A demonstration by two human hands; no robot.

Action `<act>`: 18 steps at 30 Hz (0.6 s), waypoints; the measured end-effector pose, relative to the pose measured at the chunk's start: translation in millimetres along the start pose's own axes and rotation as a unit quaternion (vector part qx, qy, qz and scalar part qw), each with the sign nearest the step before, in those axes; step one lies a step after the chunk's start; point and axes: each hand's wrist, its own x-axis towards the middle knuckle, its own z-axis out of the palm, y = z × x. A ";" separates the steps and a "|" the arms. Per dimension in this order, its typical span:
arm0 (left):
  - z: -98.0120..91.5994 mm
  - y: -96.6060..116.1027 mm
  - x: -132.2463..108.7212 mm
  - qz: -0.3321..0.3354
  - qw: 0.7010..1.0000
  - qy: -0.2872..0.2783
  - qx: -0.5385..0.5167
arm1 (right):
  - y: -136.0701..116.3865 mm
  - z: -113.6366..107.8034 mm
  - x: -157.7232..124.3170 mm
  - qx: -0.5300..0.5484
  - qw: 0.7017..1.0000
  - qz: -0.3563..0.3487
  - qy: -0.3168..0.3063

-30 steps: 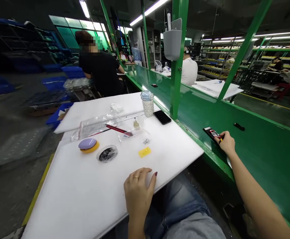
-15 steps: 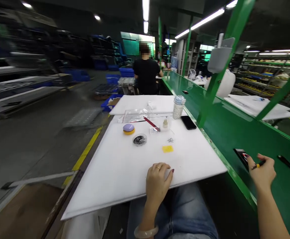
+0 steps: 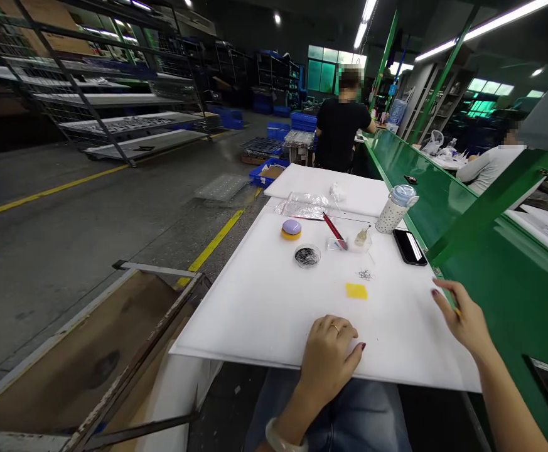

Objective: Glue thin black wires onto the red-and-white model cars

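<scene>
My left hand (image 3: 331, 353) rests on the near edge of the white foam-topped table (image 3: 255, 314), fingers bent downward and thumb apart from them; nothing clearly shows in its grasp. To the right, my right hand (image 3: 466, 323) hovers over the table's right edge, holding a thin tool with a yellow part (image 3: 457, 311), mostly hidden by the hand. Between and beyond the hands lie a yellow pad (image 3: 356, 290) and a small heap of thin dark pieces (image 3: 364, 274). Farther off is a round clear dish (image 3: 307, 256) of black bits.
A purple-and-orange round object (image 3: 291, 229), red tweezers-like tool (image 3: 334, 231), plastic bag (image 3: 309, 205), lidded cup (image 3: 395, 210) and phone (image 3: 410, 247) stand farther back. A green bench (image 3: 504, 270) with a post borders the right. A person (image 3: 343, 129) sits ahead.
My right hand has come from over the green bench to the table's right edge, carrying the thin tool. My left hand stays at the near edge. The view has swung left.
</scene>
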 end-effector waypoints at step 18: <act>5.1 -29.2 -11.5 0.025 0.993 -0.080 0.089 | 23.2 66.6 91.9 0.036 0.995 0.011 0.097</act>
